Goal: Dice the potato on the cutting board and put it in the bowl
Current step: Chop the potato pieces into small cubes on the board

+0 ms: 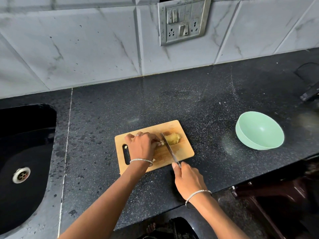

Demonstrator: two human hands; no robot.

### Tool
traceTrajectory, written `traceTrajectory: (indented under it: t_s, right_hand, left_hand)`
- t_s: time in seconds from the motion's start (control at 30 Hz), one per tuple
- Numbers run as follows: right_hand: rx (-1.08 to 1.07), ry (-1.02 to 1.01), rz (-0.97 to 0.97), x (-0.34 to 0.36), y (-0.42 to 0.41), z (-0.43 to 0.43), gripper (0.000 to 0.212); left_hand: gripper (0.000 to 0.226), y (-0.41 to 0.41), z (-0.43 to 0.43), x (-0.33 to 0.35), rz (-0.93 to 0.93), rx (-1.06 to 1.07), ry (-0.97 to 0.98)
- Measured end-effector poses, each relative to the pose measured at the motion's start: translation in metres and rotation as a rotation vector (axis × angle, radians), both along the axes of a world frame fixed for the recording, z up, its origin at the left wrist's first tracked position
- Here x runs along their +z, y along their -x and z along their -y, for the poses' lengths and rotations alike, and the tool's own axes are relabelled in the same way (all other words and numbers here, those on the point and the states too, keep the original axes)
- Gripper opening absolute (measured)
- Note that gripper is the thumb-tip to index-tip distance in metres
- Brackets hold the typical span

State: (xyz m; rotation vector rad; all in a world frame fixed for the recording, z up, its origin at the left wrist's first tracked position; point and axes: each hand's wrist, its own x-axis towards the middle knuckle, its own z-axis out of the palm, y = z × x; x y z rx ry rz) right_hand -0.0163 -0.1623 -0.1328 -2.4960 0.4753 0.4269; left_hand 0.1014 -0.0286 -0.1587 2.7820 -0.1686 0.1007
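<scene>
A wooden cutting board (183, 149) lies on the black counter. On its far right part sits a yellowish potato piece (173, 138). My right hand (187, 178) grips the handle of a knife (170, 149), whose blade runs across the board with its tip beside the potato's left side. Left of the blade, my left hand (142, 144) rests curled over cut potato pieces, fingertips close to the blade. A few small white bits (125, 147) lie near the board's handle slot. The mint-green bowl (259, 131) stands to the right, with nothing in it.
A black sink (22, 152) with a metal drain is sunk into the counter at the left. A dark object (309, 83) sits at the far right edge. The tiled wall with a switch panel (183, 21) rises behind. The counter's front edge runs just behind my right wrist.
</scene>
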Motion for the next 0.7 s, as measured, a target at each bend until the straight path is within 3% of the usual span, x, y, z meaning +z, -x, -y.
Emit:
traceTrajectory:
  t_s: [0.33, 0.57, 0.7]
  right_hand:
    - [-0.005, 0.085, -0.039, 0.000, -0.005, -0.012, 0.040]
    - [0.012, 0.036, -0.069, -0.001, -0.015, -0.010, 0.040]
    - [0.053, 0.179, 0.001, -0.006, -0.014, -0.021, 0.033]
  left_hand:
    - [0.006, -0.005, -0.001, 0.004, -0.039, -0.040, 0.009]
    - [0.007, -0.011, -0.002, 0.006, -0.059, -0.075, -0.015]
    - [0.011, -0.008, 0.001, 0.003, -0.063, -0.071, -0.002]
